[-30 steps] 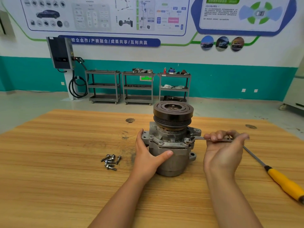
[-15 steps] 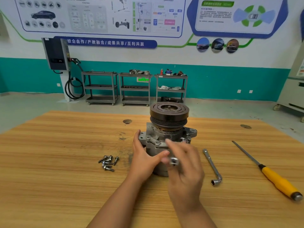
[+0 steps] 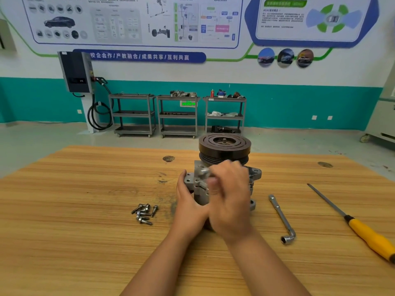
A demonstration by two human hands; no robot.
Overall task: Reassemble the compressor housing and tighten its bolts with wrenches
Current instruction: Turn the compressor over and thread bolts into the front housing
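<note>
The grey compressor (image 3: pixel 224 146) stands upright on the wooden table (image 3: pixel 74 242), its black pulley on top. My left hand (image 3: pixel 188 204) grips the housing's left side. My right hand (image 3: pixel 230 199) is blurred in front of the housing, fingers curled, and pinches a small silvery bolt (image 3: pixel 204 170) at the upper left flange. This hand hides most of the housing body. Several loose bolts (image 3: pixel 144 212) lie in a pile left of the compressor. An L-shaped socket wrench (image 3: pixel 282 218) lies on the table to the right.
A screwdriver with a yellow handle (image 3: pixel 369 233) lies at the far right, shaft pointing away from me. Two round holes (image 3: pixel 168 158) mark the table's far side. Shelf carts (image 3: pixel 178 116) stand by the back wall.
My right hand let go of the wrench, which now lies on the table. It came in front of the compressor with a small bolt and has moved up to the flange. The left hand kept its grip.
</note>
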